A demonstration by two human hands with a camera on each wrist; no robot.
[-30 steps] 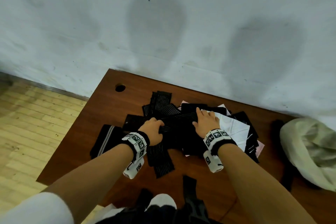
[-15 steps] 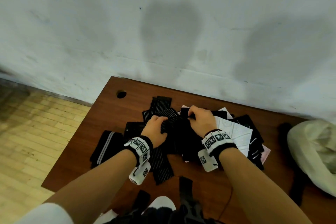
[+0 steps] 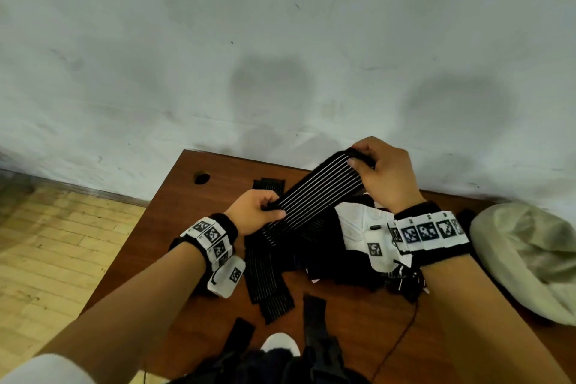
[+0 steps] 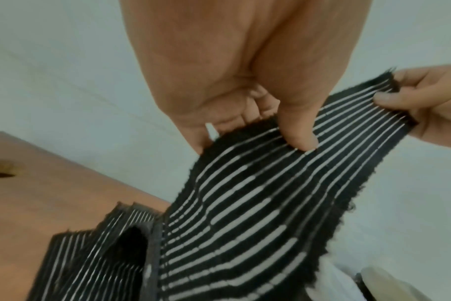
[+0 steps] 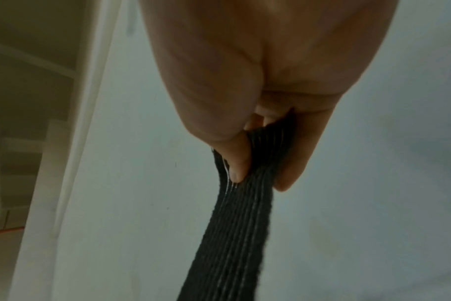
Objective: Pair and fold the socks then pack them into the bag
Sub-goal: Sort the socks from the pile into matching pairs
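Against the pale wall, over the brown wooden table [image 3: 149,246], my left hand [image 3: 254,212] and right hand [image 3: 385,174] each pinch an end of one black white-striped sock [image 3: 314,193], the sock pile [image 3: 311,246] unsorted, the cream fabric bag [image 3: 523,256] apparently unpacked.

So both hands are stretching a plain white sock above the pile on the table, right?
Not quite. The sock stretched between the left hand and right hand is black with thin white stripes, as the left wrist view shows clearly. It is held above the pile on the table.
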